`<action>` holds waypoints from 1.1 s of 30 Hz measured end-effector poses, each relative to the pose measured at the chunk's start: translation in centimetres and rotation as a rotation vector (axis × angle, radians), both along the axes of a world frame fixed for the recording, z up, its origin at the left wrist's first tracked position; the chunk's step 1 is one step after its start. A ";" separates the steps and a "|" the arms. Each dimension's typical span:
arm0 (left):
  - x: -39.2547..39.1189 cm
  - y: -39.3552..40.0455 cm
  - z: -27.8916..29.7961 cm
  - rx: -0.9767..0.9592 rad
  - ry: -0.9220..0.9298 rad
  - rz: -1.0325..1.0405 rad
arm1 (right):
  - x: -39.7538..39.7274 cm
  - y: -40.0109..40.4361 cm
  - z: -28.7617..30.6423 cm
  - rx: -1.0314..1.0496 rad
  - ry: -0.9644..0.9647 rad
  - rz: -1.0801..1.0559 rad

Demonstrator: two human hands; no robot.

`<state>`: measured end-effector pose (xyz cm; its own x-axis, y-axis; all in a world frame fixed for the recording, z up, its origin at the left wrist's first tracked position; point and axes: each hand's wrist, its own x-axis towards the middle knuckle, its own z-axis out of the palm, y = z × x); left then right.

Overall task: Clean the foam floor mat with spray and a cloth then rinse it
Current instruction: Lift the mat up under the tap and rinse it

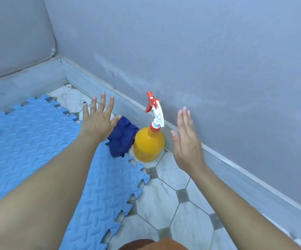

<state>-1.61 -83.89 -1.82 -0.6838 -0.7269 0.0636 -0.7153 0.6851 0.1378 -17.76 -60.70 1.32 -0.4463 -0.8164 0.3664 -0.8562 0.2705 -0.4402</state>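
A blue foam floor mat with jigsaw edges lies on the tiled floor at the left. A crumpled dark blue cloth sits at its right edge. Beside the cloth stands a yellow spray bottle with a red and white trigger head, upright near the wall. My left hand hovers above the mat's edge, fingers spread, just left of the cloth and holding nothing. My right hand is raised to the right of the bottle, palm facing it, fingers straight and apart from it.
A grey-violet wall with a pale skirting board runs along the right and meets another wall in the corner at the upper left. White tiles with dark diamond insets cover the floor. An orange-brown garment shows at the bottom edge.
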 end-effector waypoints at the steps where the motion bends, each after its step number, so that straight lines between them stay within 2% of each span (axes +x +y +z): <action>1: 0.4 -1.2 2.0 -0.039 0.009 -0.007 | -0.3 -1.1 2.1 -0.070 0.007 0.016; 4: 2.5 -5.1 8.5 -0.167 0.066 0.012 | -0.8 -5.6 7.5 -0.183 0.050 0.032; 8: 8.5 -8.9 15.0 -0.299 0.123 0.130 | 2.0 -13.1 11.1 -0.156 0.157 0.163; 13: 21.6 -10.0 15.8 -0.342 0.077 0.368 | 10.0 -22.9 10.3 -0.016 0.327 0.457; 18: 35.5 -7.1 11.7 -0.309 -0.014 0.622 | 16.1 -29.3 5.9 0.240 0.481 0.587; 22: 43.4 -2.7 5.6 -0.153 -0.084 0.847 | 18.5 -31.3 -0.6 0.430 0.408 0.532; 25: 45.5 0.2 0.3 0.012 -0.135 0.990 | 19.7 -30.8 -5.4 0.544 0.335 0.523; 29: 46.2 3.3 -6.5 0.244 -0.091 1.219 | 19.7 -30.7 -9.3 0.664 0.343 0.521; 31: 46.9 4.7 -8.9 0.375 -0.117 1.309 | 19.0 -30.8 -10.4 0.737 0.258 0.445; 33: 47.9 5.9 -10.4 0.479 -0.022 1.445 | 18.4 -30.7 -11.4 0.788 0.138 0.362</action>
<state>46.30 -78.01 -12.20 0.6119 -0.7015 -0.3654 -0.7172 -0.6869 0.1177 0.65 -91.41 -10.12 -0.1046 -0.9375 -0.3320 -0.9801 0.1539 -0.1258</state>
